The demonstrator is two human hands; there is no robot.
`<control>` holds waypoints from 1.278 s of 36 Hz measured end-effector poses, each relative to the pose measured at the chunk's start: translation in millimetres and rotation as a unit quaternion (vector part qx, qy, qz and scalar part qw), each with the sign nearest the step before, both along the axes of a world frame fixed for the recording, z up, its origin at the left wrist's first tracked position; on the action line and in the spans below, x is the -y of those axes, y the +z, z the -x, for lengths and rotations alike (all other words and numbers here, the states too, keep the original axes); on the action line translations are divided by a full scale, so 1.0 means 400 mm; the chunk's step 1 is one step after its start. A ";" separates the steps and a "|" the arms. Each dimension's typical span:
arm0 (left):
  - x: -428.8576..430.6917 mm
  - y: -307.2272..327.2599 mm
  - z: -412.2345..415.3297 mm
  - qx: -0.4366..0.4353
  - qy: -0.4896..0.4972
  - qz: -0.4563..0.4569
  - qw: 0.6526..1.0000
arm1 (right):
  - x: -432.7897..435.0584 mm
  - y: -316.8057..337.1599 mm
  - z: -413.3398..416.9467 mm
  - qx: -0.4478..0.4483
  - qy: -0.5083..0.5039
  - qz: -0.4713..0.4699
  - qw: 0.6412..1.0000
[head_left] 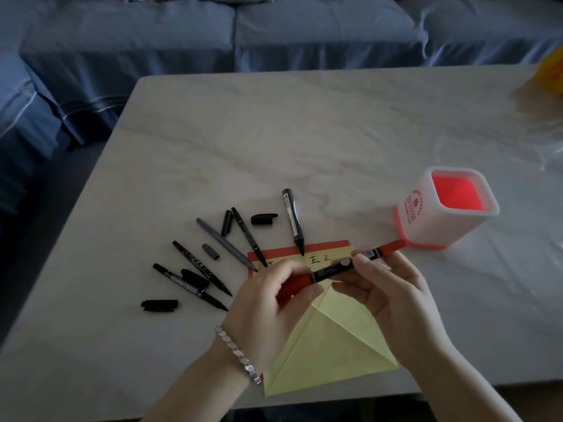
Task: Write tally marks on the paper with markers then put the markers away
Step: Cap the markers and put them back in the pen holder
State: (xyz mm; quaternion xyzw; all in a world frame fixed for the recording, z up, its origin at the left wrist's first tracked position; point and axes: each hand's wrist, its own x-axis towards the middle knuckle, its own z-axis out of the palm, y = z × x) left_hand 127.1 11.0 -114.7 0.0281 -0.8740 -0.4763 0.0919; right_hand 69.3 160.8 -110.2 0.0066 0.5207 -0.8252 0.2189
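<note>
Left hand (274,295) grips my red marker (327,272) at its cap end | right hand (391,289) pinches barrel, steadying for capping or uncapping, I judge | over yellow paper (329,345) | pen holder (423,220) near, for stowing.

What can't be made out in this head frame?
- Head view, red marker: lower end covered by the left hand; cap on or off unclear.
- Head view, tally marks on the yellow paper: partly hidden behind that hand, the right hand and the marker.
- Head view, red print on the pen holder: too small to read.
- Head view, yellow object top right: cut off by the frame edge.
</note>
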 end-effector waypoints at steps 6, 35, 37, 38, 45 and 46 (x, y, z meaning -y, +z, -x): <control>-0.014 0.006 0.028 -0.059 0.019 -0.062 0.996 | -0.003 -0.009 -0.007 -0.001 0.025 -0.018 1.000; -0.068 0.011 0.180 0.040 -0.078 0.045 0.995 | -0.149 0.024 0.074 -0.285 -0.258 -0.261 0.886; -0.037 0.007 0.210 0.011 -0.031 0.127 0.991 | -0.191 0.035 0.109 -0.312 -0.353 -0.266 0.841; -0.019 0.002 0.222 0.005 -0.009 0.162 0.987 | -0.210 0.037 0.128 -0.323 -0.380 -0.264 0.826; 0.083 -0.060 0.266 0.142 0.077 0.365 0.917 | -0.240 -0.012 0.221 -0.306 -0.353 -0.451 0.760; 0.091 -0.070 0.269 0.166 0.073 0.399 0.899 | -0.240 -0.020 0.228 -0.295 -0.343 -0.468 0.759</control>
